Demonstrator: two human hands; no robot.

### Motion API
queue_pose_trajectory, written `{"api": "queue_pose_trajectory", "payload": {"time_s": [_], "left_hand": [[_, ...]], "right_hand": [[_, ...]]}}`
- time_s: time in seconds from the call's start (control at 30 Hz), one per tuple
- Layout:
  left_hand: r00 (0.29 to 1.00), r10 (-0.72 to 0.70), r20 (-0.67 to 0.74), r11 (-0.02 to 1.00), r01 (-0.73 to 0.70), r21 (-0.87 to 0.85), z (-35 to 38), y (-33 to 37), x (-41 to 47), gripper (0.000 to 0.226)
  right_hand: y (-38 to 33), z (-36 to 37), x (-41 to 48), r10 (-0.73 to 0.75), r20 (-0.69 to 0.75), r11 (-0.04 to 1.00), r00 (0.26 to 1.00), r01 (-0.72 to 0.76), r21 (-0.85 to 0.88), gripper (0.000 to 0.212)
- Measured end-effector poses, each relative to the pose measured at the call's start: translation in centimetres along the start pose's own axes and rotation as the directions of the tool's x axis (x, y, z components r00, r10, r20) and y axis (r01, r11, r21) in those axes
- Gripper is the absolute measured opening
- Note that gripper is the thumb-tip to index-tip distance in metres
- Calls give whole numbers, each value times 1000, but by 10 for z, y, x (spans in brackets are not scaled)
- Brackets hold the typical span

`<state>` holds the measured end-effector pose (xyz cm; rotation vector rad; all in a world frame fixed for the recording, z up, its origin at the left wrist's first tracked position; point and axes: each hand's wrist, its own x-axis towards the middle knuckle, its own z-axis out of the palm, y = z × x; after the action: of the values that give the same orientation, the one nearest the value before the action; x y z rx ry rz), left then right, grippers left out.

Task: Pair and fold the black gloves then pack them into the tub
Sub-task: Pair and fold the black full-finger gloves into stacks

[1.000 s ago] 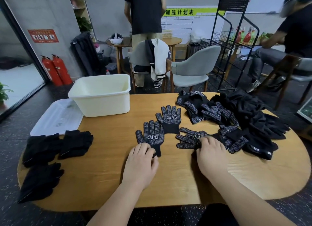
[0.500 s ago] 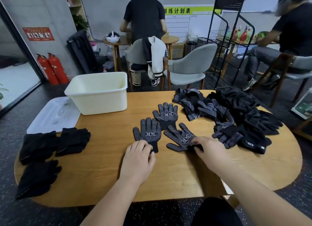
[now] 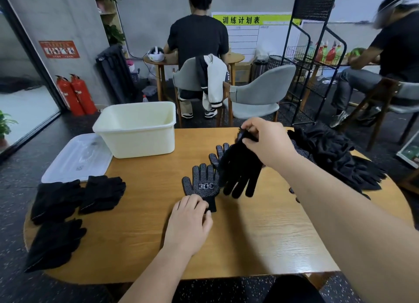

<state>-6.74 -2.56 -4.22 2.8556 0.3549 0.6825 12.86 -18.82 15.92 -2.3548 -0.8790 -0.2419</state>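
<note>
A black dotted glove (image 3: 202, 183) lies flat, palm up, in the middle of the wooden table (image 3: 249, 239). My left hand (image 3: 189, 221) presses on its cuff. My right hand (image 3: 264, 141) pinches the cuff of a second black glove (image 3: 241, 169), which hangs above the table with its fingers pointing down. Behind it a third dotted glove (image 3: 218, 152) lies partly hidden. A heap of black gloves (image 3: 335, 157) covers the table's right side. The cream tub (image 3: 138, 130) stands at the back left; I see nothing inside it.
Three folded black glove bundles (image 3: 77, 198) lie along the table's left edge. A clear tub lid (image 3: 77, 160) rests left of the tub. Grey chairs, a black wire rack and two people sit beyond the table.
My right hand has lifted the glove it was gripping off the table and raised it up and back. My left hand stays on the near glove's cuff.
</note>
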Motion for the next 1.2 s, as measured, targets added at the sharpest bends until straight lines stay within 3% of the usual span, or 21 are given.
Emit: {"api": "queue_pose_trajectory", "payload": {"time_s": [0.13, 0.2, 0.27, 0.33, 0.4, 0.53, 0.67, 0.9, 1.03, 1.2], "left_hand": [[1000, -5, -6, 1000, 5, 3, 0, 0, 1, 24], [1000, -4, -5, 1000, 4, 7, 1, 0, 2, 25], [1000, -6, 0, 1000, 6, 5, 1, -1, 2, 26], [1000, -4, -3, 1000, 4, -2, 2, -1, 3, 26], [1000, 0, 3, 1000, 0, 1, 3, -1, 3, 26], [1000, 1, 28, 1000, -1, 0, 3, -2, 3, 26], [1000, -3, 29, 1000, 3, -4, 4, -2, 3, 25], [999, -12, 47, 1000, 11, 8, 3, -2, 5, 32], [998, -17, 63, 1000, 15, 23, 3, -2, 6, 32], [998, -13, 61, 1000, 11, 20, 3, -2, 7, 29]], "right_hand": [[-11, 11, 11, -115, -234, 993, 965, 106, -51, 24], [-8, 30, 1, -166, -212, 983, 963, 144, -117, 20], [5, 59, -16, -131, 17, 972, 991, 132, -194, 28], [22, 88, -40, -77, 307, 963, 949, 151, -223, 42], [43, 108, -60, -62, 407, 971, 911, 149, -185, 48], [83, 107, -71, 82, 268, 960, 960, -4, -280, 46], [118, 83, -71, 296, 149, 854, 943, -192, -484, 50], [161, 62, -55, 440, 171, 763, 882, -268, -588, 71], [170, 63, -46, 380, 148, 776, 913, -227, -588, 67], [153, 70, -51, 103, -98, 866, 990, -138, -481, 42]]}}
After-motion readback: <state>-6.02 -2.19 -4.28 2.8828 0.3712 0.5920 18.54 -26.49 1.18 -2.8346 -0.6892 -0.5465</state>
